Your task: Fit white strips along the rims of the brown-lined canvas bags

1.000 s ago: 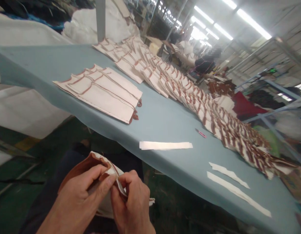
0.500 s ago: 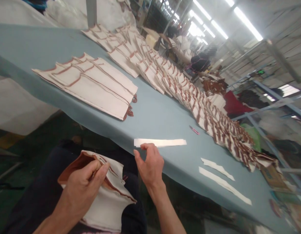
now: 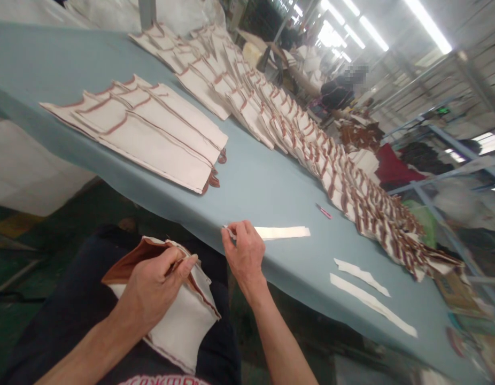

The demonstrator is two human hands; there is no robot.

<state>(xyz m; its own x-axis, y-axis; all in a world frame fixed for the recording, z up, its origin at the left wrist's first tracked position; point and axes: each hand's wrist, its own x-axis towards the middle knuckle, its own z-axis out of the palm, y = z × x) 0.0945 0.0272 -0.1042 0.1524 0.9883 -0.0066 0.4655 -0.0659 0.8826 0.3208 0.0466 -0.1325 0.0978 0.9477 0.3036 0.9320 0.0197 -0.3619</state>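
My left hand is closed on the edge of a sewn white pouch-like piece with a brown inside and brown seams, held over my lap. Its mouth gapes to the left of the fingers. At the table's near edge, my right hand pinches the left end of the thin white strips, which lie in a small stack. The fingers cover that end, so how many strips they grip is hidden.
On the blue-green table lie a pile of sewn white pieces, a long overlapping row of similar pieces, a small pink-handled tool and two loose white strips. A person is far behind.
My right hand's fingers have closed on the left end of the white strips. My left hand, with the sewn piece, has moved slightly right. The view has shifted a little.
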